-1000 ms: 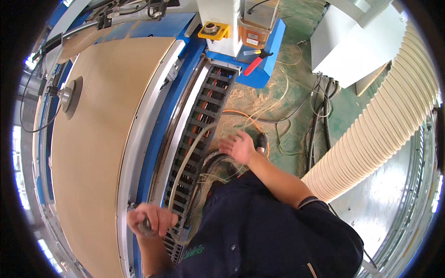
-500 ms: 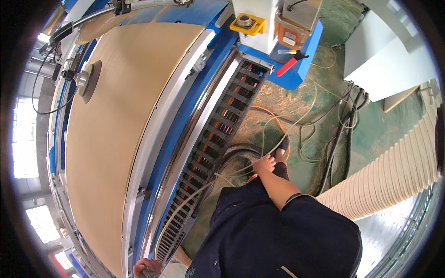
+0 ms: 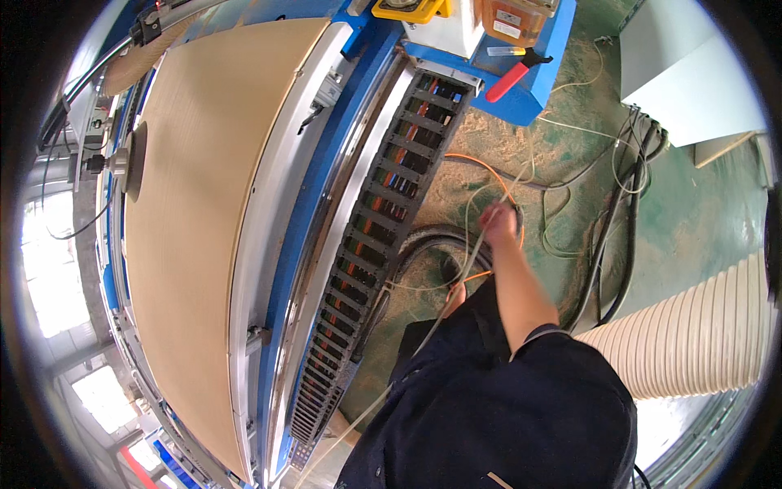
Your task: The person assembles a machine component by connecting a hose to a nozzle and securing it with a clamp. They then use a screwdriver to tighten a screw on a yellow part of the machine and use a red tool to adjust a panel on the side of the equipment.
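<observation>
My right hand [image 3: 498, 225] is stretched out over the floor, smeared by motion, with its fingers closed about a thin pale hose [image 3: 429, 338]. From the hand the hose runs down past my dark clothing to the lower left edge. Beyond the hand it loops on over the dusty floor. My left hand is out of the picture. Part of a foot [image 3: 458, 295] shows below the hand, near thick black hoses [image 3: 423, 238] and an orange hose [image 3: 491, 169].
Along the left stands a blue machine with a pale board [image 3: 204, 179] and a black cable chain [image 3: 371, 236]. Red-handled pliers [image 3: 509, 80] lie on its blue ledge. A white cabinet [image 3: 688, 73] and black cables [image 3: 617, 232] are at right, above a wide ribbed duct [image 3: 692, 330].
My right hand has moved up and right, away from my body, along with the pale hose. My left hand, seen at the lower left edge before, has left the picture. The view has shifted.
</observation>
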A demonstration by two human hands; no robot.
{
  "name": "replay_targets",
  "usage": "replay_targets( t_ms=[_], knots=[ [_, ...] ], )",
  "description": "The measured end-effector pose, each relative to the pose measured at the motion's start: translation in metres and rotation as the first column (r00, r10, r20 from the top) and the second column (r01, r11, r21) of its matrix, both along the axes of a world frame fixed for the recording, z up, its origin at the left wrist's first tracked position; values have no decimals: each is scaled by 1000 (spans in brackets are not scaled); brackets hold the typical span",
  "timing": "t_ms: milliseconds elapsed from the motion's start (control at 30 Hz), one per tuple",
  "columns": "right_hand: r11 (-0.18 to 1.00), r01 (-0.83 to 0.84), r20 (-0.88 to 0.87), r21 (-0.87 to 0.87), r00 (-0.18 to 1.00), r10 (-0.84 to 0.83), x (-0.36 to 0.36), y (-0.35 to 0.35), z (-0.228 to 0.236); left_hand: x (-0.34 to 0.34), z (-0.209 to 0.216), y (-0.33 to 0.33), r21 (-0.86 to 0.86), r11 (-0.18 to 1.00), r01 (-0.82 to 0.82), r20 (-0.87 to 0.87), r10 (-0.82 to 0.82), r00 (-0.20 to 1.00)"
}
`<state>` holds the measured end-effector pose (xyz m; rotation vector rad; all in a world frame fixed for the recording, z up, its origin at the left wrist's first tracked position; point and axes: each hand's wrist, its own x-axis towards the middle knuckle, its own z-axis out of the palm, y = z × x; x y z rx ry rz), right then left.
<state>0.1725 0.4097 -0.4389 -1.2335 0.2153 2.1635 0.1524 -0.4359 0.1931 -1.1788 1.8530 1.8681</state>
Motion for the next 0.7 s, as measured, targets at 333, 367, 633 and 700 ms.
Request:
replay_targets(
  t_ms=[333, 367, 633, 700],
  knots=[
    [938, 28, 409, 346, 895, -177, 32, 54, 189, -91, -114, -1, -169, 943, 285, -57, -298, 953],
    [924, 48, 386, 380, 900, -205, 27, 30, 210, -114, -130, 42, -358, 824, 440, -52, -488, 871],
    [721, -306, 272, 622, 948, 167, 32, -127, 384, -181, -220, 461, 461, 400, 792, -452, -662, 598],
    [586, -379, 300, 717, 925, 232, 46, -157, 399, -165, -238, 560, 734, 206, 647, -390, -653, 649]
  ],
)
